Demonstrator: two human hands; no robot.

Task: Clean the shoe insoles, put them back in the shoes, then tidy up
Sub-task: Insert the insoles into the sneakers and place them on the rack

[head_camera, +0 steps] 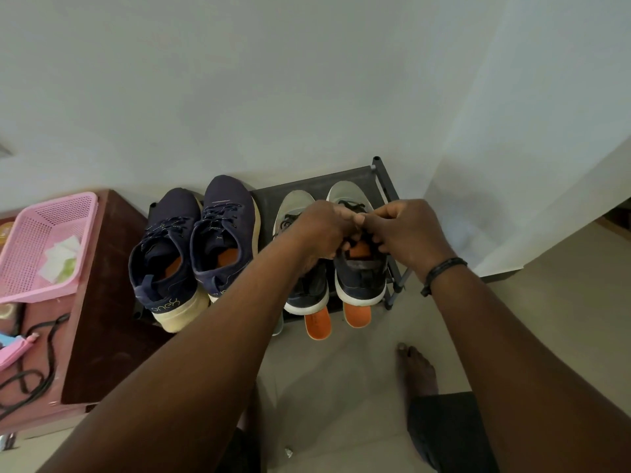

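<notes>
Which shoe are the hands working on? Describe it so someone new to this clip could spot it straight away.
Start at the dark shoe rack against the wall, which holds four shoes in a row. The shoe is the one farthest right, black with a white sole. Unlike its twin beside it, it has both the left hand and right hand at its laces, over an orange insole.

Wall [307,97] blocks behind the shoe rack [389,186]; brown cabinet [102,285] crowds its left; floor [341,387] in front lies open
</notes>
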